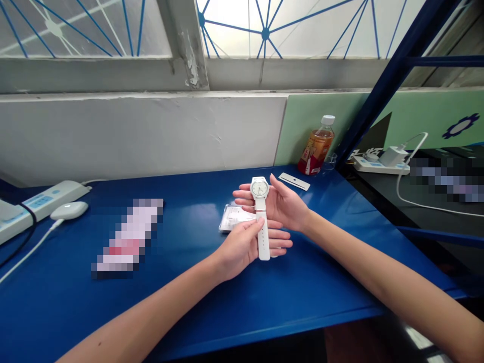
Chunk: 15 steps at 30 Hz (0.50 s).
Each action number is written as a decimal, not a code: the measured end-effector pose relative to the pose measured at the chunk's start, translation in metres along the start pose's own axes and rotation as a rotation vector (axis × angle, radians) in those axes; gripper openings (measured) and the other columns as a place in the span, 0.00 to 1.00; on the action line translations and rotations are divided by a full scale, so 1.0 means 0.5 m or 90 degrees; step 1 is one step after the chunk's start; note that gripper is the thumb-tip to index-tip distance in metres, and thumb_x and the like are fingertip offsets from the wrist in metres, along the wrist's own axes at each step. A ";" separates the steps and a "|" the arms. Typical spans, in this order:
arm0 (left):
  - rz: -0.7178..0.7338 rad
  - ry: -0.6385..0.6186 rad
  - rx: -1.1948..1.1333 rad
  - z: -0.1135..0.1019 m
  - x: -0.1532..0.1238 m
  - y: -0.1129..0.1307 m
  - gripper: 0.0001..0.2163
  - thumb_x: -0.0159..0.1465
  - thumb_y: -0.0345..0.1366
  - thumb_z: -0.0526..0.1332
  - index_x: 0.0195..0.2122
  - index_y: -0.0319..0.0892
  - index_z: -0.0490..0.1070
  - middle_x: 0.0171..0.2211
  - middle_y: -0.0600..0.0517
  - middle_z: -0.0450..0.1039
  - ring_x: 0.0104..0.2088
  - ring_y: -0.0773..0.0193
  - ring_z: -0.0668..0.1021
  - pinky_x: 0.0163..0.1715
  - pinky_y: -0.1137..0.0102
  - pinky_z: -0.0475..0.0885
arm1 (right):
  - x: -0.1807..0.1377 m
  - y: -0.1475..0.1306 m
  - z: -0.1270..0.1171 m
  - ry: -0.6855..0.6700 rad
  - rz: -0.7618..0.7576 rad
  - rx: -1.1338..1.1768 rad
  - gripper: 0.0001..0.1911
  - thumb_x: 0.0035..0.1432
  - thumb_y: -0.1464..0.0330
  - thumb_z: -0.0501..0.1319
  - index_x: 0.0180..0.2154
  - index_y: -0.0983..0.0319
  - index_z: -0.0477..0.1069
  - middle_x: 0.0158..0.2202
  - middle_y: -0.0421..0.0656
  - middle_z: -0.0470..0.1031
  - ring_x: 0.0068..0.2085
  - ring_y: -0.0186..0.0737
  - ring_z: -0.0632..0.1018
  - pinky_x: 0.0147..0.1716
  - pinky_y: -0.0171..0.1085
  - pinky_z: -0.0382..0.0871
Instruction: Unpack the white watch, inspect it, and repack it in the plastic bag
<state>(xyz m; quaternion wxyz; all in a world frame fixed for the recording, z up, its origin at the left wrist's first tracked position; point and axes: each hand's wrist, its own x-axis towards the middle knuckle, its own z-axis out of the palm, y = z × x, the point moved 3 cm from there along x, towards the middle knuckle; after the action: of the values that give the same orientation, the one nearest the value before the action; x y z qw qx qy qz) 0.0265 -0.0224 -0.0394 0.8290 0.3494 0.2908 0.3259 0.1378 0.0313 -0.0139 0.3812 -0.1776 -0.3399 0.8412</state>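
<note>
A white wristwatch with a round dial lies face up across both hands, its long strap pointing toward me. My left hand grips the strap, thumb pressed on top and fingers stretched out flat beneath it. Palm up, my right hand lies under the dial end. Its fingers are extended and its thumb stands apart from the watch. Behind the hands, a small clear packet with a printed white label rests on the blue table, partly covered by my left hand.
A drink bottle stands at the back right, near a white card with a dark slot. On the left are a pixelated flat object, a white power strip and a white corded device. A blue metal post rises at right.
</note>
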 end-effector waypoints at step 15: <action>0.012 -0.017 -0.046 0.008 -0.005 -0.001 0.15 0.74 0.35 0.50 0.46 0.31 0.73 0.35 0.40 0.79 0.38 0.53 0.83 0.43 0.60 0.77 | -0.009 -0.005 -0.001 -0.029 0.019 0.000 0.27 0.66 0.63 0.41 0.57 0.69 0.67 0.58 0.52 0.73 0.56 0.45 0.75 0.62 0.46 0.58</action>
<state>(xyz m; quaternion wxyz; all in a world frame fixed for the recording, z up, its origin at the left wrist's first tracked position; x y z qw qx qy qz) 0.0280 -0.0258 -0.0369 0.8419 0.3263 0.2642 0.3391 0.1424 0.0296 -0.0124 0.3607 -0.1635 -0.3459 0.8506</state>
